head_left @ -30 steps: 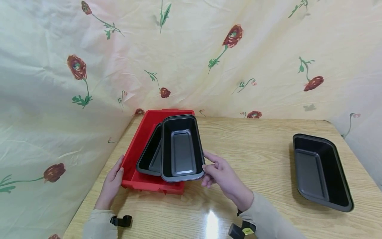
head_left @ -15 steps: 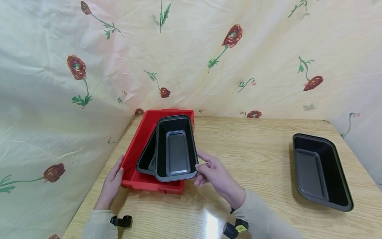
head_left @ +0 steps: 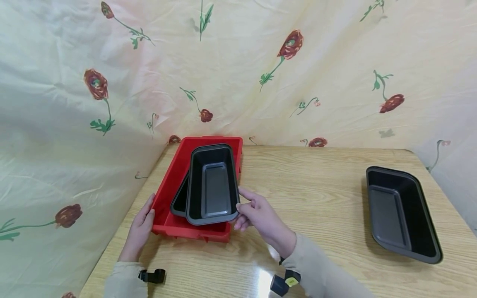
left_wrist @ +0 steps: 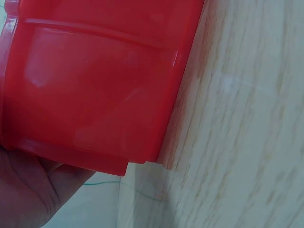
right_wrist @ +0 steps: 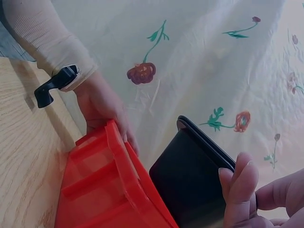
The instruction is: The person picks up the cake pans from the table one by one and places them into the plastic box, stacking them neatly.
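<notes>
A black loaf pan (head_left: 216, 188) is in my right hand (head_left: 262, 217), which pinches its near right corner, thumb on the rim. This pan sits over a red plastic tray (head_left: 214, 235), slightly tilted, overlapping a second black loaf pan (head_left: 180, 200) that lies askew in the tray and is mostly covered. At the tray's near left edge, my left hand (head_left: 140, 223) grips the rim. The right wrist view shows the held pan's dark outer wall (right_wrist: 190, 178) above the tray's side (right_wrist: 95, 180). In the left wrist view, fingers reach behind the tray's red wall (left_wrist: 95, 90).
A third black loaf pan (head_left: 393, 215) stands alone at the right of the wooden table (head_left: 309, 178). Floral cloth (head_left: 238, 74) hangs behind and along the left side of the table. Both wrists wear black straps with small devices.
My right hand has moved left with the loaf pan, bringing it further over the tray and covering more of the lower pan. The left hand and tray stay where they were.
</notes>
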Tool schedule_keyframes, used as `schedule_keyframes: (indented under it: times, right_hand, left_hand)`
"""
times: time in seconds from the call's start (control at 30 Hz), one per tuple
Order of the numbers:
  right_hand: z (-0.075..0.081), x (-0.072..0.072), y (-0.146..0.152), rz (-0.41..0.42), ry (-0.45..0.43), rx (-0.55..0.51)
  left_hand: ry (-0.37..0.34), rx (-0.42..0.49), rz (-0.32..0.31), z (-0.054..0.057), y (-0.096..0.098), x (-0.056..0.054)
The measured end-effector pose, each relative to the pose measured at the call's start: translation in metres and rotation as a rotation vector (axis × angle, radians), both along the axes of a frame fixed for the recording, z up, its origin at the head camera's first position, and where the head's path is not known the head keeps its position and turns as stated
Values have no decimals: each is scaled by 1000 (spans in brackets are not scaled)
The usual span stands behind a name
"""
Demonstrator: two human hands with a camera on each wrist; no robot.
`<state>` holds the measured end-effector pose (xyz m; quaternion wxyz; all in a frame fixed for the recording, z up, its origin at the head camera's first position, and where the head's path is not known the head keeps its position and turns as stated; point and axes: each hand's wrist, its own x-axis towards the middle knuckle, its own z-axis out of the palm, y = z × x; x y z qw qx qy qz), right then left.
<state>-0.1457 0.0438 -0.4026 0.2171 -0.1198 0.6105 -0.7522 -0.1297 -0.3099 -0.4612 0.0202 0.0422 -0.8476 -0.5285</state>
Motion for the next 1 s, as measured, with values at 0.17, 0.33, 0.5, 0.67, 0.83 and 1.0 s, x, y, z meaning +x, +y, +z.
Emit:
schedule_keyframes:
  times: [0.17,0.33,0.5,0.67,0.83,1.0]
  right_hand:
    - [-1,-4,-4,7,-13,9]
    - [-1,-7,-9,6,-24,17]
    - [-1,-10,-16,4,-32,28]
    - [-1,-12,-23,-3,-38,29]
    - [-2,-14,-29,5,-48,17]
    - [0,-15,-35,5,-55,-8]
  left_hand:
    - [-6,19,3,1,0,0]
    - [-12,28,3,2,1,0]
    - [-13,9,5,2,1,1]
    - [-7,13,1,0,0,0]
    - [22,21,-15,-1,-1,-1]
    - [9,22,-14,-1,-1,-2]
